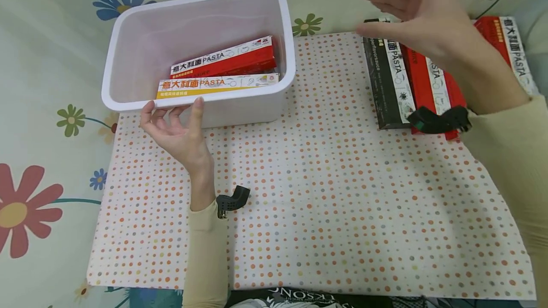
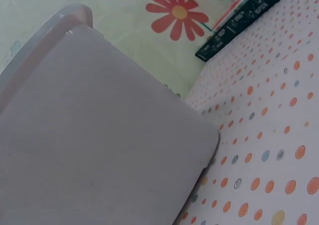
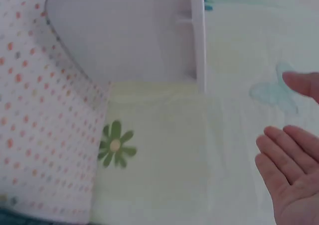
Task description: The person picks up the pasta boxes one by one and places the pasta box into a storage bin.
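From where I stand, the person's left hand [image 1: 181, 139] is at the near rim of the white bin [image 1: 244, 112], fingers bent up under the edge with tips against it, holding it at about eleven o'clock on the dotted table [image 1: 308, 179]. The right hand [image 1: 421, 18] hangs in the air toward one o'clock, fingers straight and together, thumb well apart, with nothing in its grasp.

I'd take this as a pause between two boxes: one hand minds the bin while the other is free. The next move, I judge, calls for the right hand to come down and close round a single box without dragging its neighbours.

Inside the bin, toward its five o'clock, lie two slim pasta boxes: a red-and-white box [image 1: 241, 60], slightly slanted, and nearer me a white-and-yellow box [image 1: 233, 82] with orange lettering. Both look crisp-edged and flat-sided. At two o'clock on the table rest a black box [image 1: 378, 77], a red box [image 1: 416, 77] close beside it, partly behind the right arm, and another red box [image 1: 496, 37] farther out.
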### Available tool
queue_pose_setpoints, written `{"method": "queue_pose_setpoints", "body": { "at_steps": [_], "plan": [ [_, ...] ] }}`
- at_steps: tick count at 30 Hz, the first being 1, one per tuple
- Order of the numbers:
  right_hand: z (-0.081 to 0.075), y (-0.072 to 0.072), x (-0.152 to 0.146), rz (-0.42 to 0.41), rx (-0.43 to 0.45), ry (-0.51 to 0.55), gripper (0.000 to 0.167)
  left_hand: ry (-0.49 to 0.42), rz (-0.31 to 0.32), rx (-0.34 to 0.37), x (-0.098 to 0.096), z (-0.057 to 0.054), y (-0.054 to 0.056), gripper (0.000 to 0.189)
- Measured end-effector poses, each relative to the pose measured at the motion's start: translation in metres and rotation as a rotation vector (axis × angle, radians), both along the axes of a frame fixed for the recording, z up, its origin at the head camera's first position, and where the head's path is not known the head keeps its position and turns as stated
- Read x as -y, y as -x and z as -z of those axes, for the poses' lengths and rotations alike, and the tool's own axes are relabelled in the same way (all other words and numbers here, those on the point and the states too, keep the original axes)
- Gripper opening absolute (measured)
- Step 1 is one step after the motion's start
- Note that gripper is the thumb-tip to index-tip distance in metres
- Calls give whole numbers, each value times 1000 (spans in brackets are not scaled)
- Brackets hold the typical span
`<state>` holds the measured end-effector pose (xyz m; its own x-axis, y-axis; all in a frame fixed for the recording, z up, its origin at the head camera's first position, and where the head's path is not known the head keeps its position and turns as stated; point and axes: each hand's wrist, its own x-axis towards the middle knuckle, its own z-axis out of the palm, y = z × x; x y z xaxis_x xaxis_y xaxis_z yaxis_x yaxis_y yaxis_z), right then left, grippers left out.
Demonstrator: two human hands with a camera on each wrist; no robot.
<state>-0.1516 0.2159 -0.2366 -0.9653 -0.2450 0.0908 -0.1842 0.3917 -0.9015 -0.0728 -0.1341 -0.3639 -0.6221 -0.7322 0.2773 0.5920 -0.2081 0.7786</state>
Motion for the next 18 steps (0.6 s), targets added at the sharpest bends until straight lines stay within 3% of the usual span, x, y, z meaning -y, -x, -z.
{"method": "queue_pose_setpoints", "body": {
  "at_steps": [4,7,10,13,18],
  "plan": [
    [25,-32,-37,280,-12,77,61,9,18,-1,0,0,-1,76],
    [54,-54,-55,476,-19,83,59,13,30,0,0,0,-1,76],
    [87,-73,-67,619,-8,121,57,12,35,6,0,1,-2,75],
    [117,-90,-74,696,22,218,57,11,34,17,-1,2,-3,74],
    [153,-107,-71,710,72,364,62,16,36,15,-2,5,-2,73]
  ]
}}
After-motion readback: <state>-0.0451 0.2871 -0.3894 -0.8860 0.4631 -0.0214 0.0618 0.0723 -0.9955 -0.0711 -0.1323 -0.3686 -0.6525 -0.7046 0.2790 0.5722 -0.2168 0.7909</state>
